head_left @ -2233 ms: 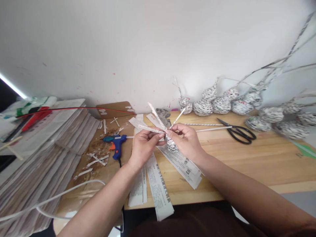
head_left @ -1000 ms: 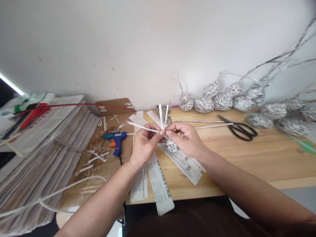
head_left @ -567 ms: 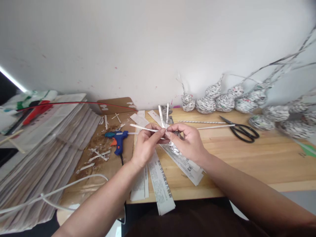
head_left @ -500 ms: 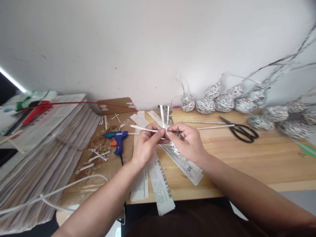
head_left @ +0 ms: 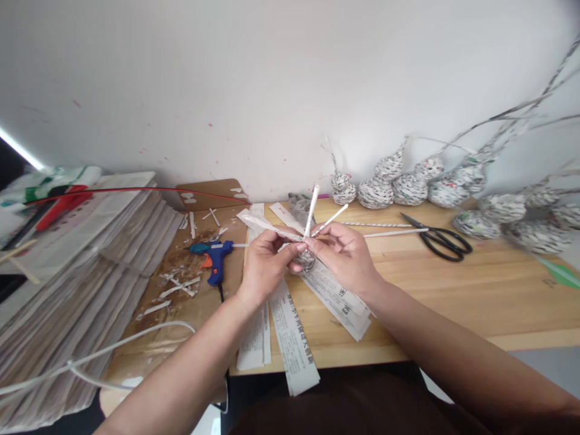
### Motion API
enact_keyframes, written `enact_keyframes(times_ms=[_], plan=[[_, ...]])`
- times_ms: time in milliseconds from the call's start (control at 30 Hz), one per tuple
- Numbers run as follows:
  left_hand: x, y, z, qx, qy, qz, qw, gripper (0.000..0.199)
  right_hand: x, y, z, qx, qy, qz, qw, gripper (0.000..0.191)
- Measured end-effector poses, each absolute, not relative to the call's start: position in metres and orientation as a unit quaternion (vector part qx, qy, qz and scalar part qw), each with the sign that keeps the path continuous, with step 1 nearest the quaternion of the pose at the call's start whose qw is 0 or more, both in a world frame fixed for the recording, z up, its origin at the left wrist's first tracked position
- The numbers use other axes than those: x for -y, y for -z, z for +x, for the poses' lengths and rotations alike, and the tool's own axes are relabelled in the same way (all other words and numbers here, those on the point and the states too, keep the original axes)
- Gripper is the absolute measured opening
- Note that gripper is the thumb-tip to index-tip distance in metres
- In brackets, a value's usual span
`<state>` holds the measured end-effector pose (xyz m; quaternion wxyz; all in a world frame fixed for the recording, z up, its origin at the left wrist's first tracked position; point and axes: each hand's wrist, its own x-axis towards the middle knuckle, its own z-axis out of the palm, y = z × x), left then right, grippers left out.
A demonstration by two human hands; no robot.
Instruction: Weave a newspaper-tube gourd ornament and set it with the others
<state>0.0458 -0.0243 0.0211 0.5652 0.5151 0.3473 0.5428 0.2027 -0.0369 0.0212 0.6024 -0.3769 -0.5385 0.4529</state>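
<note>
Between my hands is a small woven paper piece (head_left: 306,260), partly hidden by the fingers, with rolled paper sticks (head_left: 312,208) standing out of its top. My left hand (head_left: 268,260) pinches its left side, where one stick points up and left. My right hand (head_left: 344,254) is closed on its right side, thumb against the base of the sticks, and another stick slants up to the right. Both thumbs nearly meet at the spot where the sticks cross. Printed paper strips (head_left: 294,344) lie on the table beneath.
Left of my hands lies a blue glue gun (head_left: 218,261) on cardboard with paper scraps, beside a tall newspaper stack (head_left: 113,272). Black scissors (head_left: 441,241) lie at the right. Woven gourd shapes (head_left: 376,192) line the wall.
The woven piece has turned in my hands; its body now shows between them rather than under my right hand. The upright sticks lean further right and spread apart.
</note>
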Motion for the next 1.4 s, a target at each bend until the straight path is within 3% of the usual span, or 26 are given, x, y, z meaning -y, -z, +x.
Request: enact_keyframes(times_ms=[367, 1167, 1400], plan=[[0.028, -0.031, 0.050, -0.344, -0.535, 0.516, 0.574, 0.035, 0.042, -0.033, 0.201, 0.519, -0.443, -0.407, 0.607, 0.022], [0.024, -0.029, 0.042, -0.358, -0.503, 0.495, 0.611, 0.029, 0.038, -0.027, 0.197, 0.469, -0.459, -0.410, 0.633, 0.016], [0.022, -0.032, 0.040, -0.376, -0.516, 0.456, 0.620, 0.030, 0.035, -0.028, 0.206, 0.526, -0.476, -0.393, 0.585, 0.019]])
